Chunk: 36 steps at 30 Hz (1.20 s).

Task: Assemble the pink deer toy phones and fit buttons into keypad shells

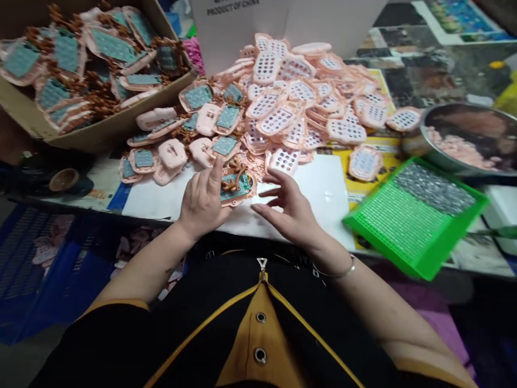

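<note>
A: Where is the pink casing half point(251, 198) now?
B: In the left hand point(204, 199), which grips its left end with the thumb side uppermost. Its open side faces up, showing a green circuit board point(244, 189) and a coiled brown cord point(232, 185) lying over it.
A: And the right hand point(288, 205)?
B: Loose and holding nothing, fingers apart, just to the right of the casing. So the casing sits between the 2 hands, above the white sheet point(323, 178) on the tabletop point(103, 172).
A: What is right beyond them?
B: Ahead and to the left, more casings with boards point(226, 117); straight ahead, a heap of perforated pink shells point(278, 108). To the right, 1 shell point(364, 161) lies apart on a yellow sheet point(339, 164).
A: Farther out?
B: On the right, a green slotted tray point(396, 221) bears small silvery pieces point(434, 188), and behind it a metal bowl point(440, 166) contains pink bits point(456, 148). At far left, a cardboard carton point(121, 123) is full of corded casings point(67, 51).
</note>
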### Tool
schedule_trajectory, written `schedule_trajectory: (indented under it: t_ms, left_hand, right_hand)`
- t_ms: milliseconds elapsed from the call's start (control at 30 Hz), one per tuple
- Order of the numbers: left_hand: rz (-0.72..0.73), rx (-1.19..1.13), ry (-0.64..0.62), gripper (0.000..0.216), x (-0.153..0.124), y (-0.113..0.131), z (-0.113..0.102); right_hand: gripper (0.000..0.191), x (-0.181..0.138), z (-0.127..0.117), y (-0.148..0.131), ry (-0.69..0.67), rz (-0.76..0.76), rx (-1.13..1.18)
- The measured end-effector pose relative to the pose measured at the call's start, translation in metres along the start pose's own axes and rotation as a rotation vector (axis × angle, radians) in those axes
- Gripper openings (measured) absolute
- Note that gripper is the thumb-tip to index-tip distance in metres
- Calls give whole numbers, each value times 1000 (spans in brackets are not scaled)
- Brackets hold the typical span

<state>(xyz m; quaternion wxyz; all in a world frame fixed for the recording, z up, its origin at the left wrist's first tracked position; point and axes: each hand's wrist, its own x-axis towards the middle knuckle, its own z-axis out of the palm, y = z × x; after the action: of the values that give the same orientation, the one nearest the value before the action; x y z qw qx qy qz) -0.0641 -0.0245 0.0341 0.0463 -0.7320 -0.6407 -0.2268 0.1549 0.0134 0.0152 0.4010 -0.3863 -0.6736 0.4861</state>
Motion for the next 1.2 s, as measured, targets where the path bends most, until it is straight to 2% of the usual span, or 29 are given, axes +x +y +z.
schedule_trajectory:
  t_ms: [67,100,200,267,333,400,467,567,633,700,767,900,1100,1200]
  left_hand:
    - [64,-53,-36,96,-5,16,12]
    - [85,-84,-51,94,-6,23,17]
    - [111,-236,-113,93,-9,37,24]
    - [77,-420,-230,102,-9,41,21]
    - [-31,-676,-397,114,-10,41,16]
    - [-210,-959,-541,123,-13,41,13]
    - [-392,-1210,-634,120,-17,40,13]
    - [-590,-1462,-795,88,-23,43,17]
    - [-690,-1583,-865,65,-24,45,21]
    - [-769,-1677,-849,54,-24,48,23]
    - [-797,-1726,-801,51,-22,50,25]
    - [-742,-1738,-733,63,-20,51,27]
    - [-737,-1590,-683,67,-21,55,29]
    - [-695,-1527,-650,65,-20,59,29]
  right_hand:
    - [102,-1,-1,2,-60,-54,-46]
    - [103,-3,-2,4,-89,-69,-73]
    - [88,-14,-10,13,-109,-97,-137]
    - [81,-23,-15,19,-100,-111,-164]
    - [76,-30,-20,24,-130,-134,-179]
    - [72,-36,-22,27,-185,-155,-180]
    - [72,-40,-23,31,-246,-164,-149]
    - [74,-43,-25,36,-333,-166,-110]
    - [76,-43,-27,35,-328,-186,-187]
    - [73,-44,-28,31,-249,-253,-355]
    - [59,-44,-28,23,-197,-376,-547]
    - [41,-45,-24,5,-295,-603,-818]
    - [36,-44,-20,-14,-355,-672,-1077]
    - [34,-43,-20,-17,-353,-728,-1107]
